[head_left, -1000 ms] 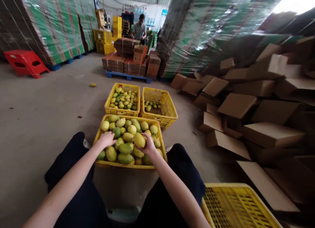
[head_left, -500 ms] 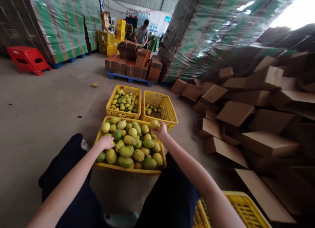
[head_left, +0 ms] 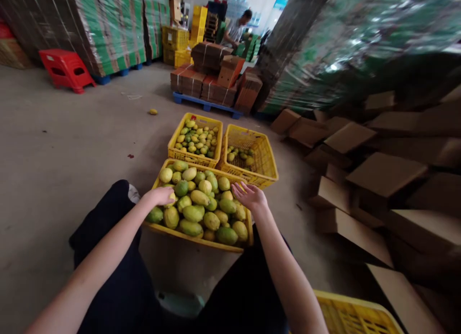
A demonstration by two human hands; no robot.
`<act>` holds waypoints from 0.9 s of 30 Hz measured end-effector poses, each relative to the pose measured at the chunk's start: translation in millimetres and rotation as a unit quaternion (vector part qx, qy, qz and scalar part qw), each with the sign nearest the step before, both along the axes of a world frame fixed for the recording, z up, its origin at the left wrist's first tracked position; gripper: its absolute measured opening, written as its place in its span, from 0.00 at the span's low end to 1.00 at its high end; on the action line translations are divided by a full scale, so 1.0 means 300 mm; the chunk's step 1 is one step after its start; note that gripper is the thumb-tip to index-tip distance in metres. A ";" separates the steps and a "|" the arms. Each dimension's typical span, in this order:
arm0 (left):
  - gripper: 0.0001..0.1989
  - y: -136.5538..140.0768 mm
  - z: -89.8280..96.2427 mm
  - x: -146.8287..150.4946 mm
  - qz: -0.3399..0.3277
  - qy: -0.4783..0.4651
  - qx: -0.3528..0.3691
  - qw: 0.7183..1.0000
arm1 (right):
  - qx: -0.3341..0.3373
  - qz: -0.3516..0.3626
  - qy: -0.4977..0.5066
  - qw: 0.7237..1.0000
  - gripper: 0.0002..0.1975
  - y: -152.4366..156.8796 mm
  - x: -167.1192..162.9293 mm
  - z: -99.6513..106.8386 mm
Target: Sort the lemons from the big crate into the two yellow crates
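Note:
A yellow crate (head_left: 201, 239) full of green and yellow papayas (head_left: 194, 213) stands between my knees. At its left side my left hand (head_left: 161, 196) has its fingers curled over a yellow papaya (head_left: 172, 200), partly hidden by them. Above the right rim my right hand (head_left: 250, 195) is held palm up, fingers spread, with nothing in it. Just beyond that hand, a second crate (head_left: 264, 156) has several papayas (head_left: 239, 156) in its far left part. To the left of that one is a third crate (head_left: 194, 159) with many smaller-looking papayas (head_left: 198, 139).
Cardboard boxes (head_left: 387, 173) lie heaped on the right. Another yellow crate (head_left: 355, 307) is by my right leg. Farther off are a red stool (head_left: 66, 69), a loose papaya (head_left: 153, 112) on the floor, a blue pallet (head_left: 207, 105) of flattened cartons, and a person (head_left: 236, 31).
My right hand has let go of the papaya it held and is spread open; a yellowish papaya now shows in the right-hand crate. My left hand stays at the near crate's left side. The view has shifted.

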State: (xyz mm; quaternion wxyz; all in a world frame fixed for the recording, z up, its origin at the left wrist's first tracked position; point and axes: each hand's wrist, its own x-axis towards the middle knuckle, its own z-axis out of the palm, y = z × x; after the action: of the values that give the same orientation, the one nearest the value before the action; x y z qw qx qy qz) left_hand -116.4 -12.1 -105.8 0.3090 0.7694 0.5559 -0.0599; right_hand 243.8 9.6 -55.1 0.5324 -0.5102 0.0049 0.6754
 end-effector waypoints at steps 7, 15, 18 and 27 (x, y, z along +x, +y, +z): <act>0.35 0.001 0.037 -0.028 0.041 0.067 -0.051 0.996 | 0.096 0.023 0.068 0.993 0.10 -0.059 -0.029 0.058; 0.47 0.003 0.056 0.065 -0.003 0.138 -0.071 0.988 | 0.080 -0.010 0.051 0.995 0.09 -0.121 -0.019 0.034; 0.34 0.004 0.100 0.058 0.003 0.071 -0.066 0.995 | 0.075 0.025 0.041 0.996 0.07 -0.116 -0.048 0.026; 0.32 -0.041 0.229 -0.071 0.074 -0.351 -0.188 0.914 | 0.051 0.132 -0.012 0.990 0.08 -0.147 -0.185 -0.022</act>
State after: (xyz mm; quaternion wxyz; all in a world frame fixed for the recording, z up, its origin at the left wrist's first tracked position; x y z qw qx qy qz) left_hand -137.7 -24.4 -37.2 0.6266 0.6255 0.4452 0.1339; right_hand 188.4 -34.5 -61.8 0.4638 -0.4862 -0.1034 0.7333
